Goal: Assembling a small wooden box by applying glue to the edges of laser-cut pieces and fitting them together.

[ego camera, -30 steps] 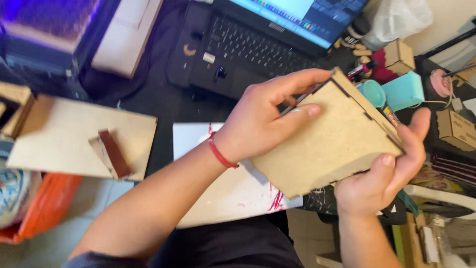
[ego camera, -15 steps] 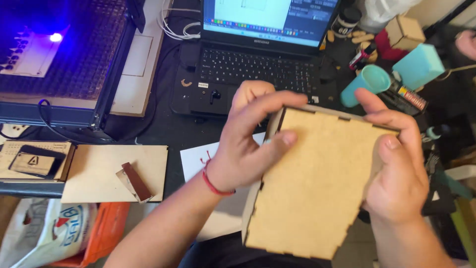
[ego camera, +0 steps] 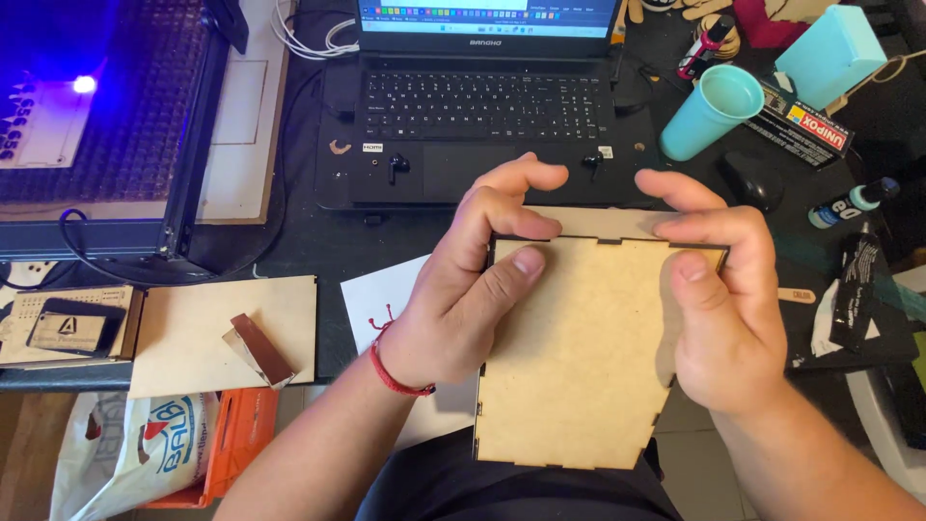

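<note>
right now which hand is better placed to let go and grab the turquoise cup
The right hand, probably. Both hands grip the top edge of the wooden box, but the turquoise cup lies on its side up and to the right, nearer that hand. The left hand would have to cross over the box.

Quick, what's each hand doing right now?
Left hand: closed on the wooden box, top left corner.
Right hand: closed on its top right corner.

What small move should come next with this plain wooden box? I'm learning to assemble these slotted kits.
Probably press the top edge down with both thumbs. The left hand and right hand both pinch the upper edge of the pale slotted wooden box, where the top panel's tabs meet the front face, and a dark line shows along that joint.
</note>
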